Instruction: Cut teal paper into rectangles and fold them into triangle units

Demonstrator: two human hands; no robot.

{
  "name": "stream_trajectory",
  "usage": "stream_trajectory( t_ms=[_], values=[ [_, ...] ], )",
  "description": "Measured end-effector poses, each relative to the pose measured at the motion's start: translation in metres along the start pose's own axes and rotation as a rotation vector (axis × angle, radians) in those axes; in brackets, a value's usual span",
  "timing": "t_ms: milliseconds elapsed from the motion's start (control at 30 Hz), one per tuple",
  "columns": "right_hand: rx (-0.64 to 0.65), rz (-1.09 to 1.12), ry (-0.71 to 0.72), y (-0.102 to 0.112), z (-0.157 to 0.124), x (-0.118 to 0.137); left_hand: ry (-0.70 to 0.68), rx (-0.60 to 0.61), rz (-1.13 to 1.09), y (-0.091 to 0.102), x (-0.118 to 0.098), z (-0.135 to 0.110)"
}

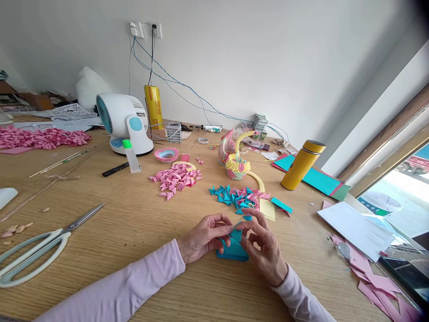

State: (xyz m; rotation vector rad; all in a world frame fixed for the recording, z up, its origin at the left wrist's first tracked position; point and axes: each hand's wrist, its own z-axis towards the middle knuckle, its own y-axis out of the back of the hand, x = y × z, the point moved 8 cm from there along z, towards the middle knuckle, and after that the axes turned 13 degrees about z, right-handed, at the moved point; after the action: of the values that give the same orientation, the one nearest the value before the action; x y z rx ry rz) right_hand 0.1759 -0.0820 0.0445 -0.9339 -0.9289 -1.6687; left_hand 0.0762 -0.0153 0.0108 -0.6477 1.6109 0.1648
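Note:
Between my two hands is a small piece of blue paper (236,235), partly folded. My left hand (206,237) pinches its left side with thumb and fingers. On its other side, my right hand (263,246) grips it between thumb and index finger, the other fingers raised. Right below them a stack of blue paper slips (233,252) lies on the table. Just beyond my fingers is a pile of folded blue and pink paper triangles (231,196), with a pale yellow paper (267,209) at its right.
Swan-like paper models (236,165) stand at the back. A heap of pink triangles (176,179), a fan (124,120) and a glue bottle (132,156) are left of them. Large scissors (50,248) lie at left; a yellow flask (302,165) stands at right.

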Motion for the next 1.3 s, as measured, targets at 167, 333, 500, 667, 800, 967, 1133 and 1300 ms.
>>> stream_trajectory(
  t_ms=[167, 333, 500, 667, 800, 967, 1133, 1300],
  values=[
    [-0.105, -0.071, -0.075, 0.009, -0.001, -0.015, -0.051, 0.002, 0.194, -0.003, 0.001, -0.001],
    [-0.124, -0.099, -0.161, 0.011, -0.002, -0.028, -0.154, -0.106, 0.4, 0.002, -0.004, -0.001],
    [-0.088, -0.055, -0.121, 0.006, 0.0, -0.021, -0.199, -0.191, 0.354, 0.009, -0.004, 0.003],
    [-0.085, -0.004, -0.081, 0.004, 0.0, -0.017, -0.182, -0.219, 0.222, 0.013, -0.007, 0.002],
    [-0.084, 0.008, -0.091, 0.003, -0.001, -0.019, -0.171, -0.198, 0.218, 0.009, -0.009, 0.0],
    [-0.064, 0.006, -0.106, 0.001, -0.001, -0.017, -0.187, -0.186, 0.26, 0.006, -0.012, 0.0],
    [-0.055, 0.006, -0.109, -0.001, -0.001, -0.014, -0.206, -0.153, 0.314, 0.003, -0.011, 0.0],
    [-0.035, 0.011, -0.112, -0.003, -0.001, -0.014, -0.206, -0.149, 0.354, 0.002, -0.009, -0.001]
  ],
)
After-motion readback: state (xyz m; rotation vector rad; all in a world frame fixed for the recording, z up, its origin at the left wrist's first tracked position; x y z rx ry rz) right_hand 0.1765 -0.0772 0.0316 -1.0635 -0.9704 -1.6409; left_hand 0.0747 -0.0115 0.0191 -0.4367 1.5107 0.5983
